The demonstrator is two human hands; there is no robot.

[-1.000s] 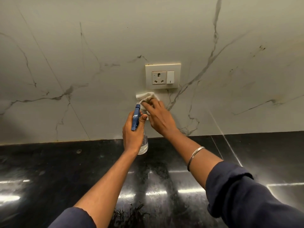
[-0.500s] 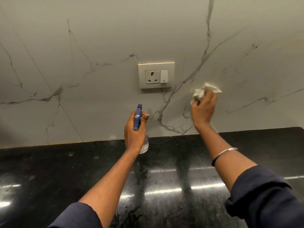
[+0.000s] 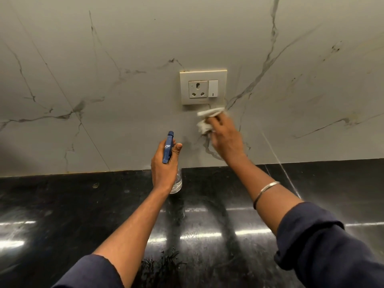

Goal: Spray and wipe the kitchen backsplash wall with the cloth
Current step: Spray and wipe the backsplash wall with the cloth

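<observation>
Head camera looks down two outstretched arms at the wall (image 3: 104, 59), a pale marble-veined backsplash that fills most of the view above the black glossy counter (image 3: 62, 204). A socket plate (image 3: 203, 86) sits mid-wall.

Half a second ago the cloth was out to the right of the socket, up on a dark vein; a second ago it was under the socket's left side. Now it is back just below the socket's lower right corner, so the wiping is running side to side across this patch. I'd judge the task to be mid-wipe, with the area under the socket getting repeated passes and the wider wall left and right yet to be covered.

Right hand (image 3: 225, 138) is blurred with motion, fingers curled and bunching the cloth (image 3: 205, 121), which is pressed to the wall and close under the plate's edge. A thin bangle (image 3: 267, 191) rides the forearm.

Left hand (image 3: 164, 165) has not shifted: wrapped tight round the bottle (image 3: 168, 147), blue head up, thumb alongside, clear base showing below the palm, nozzle toward the wall.
</observation>
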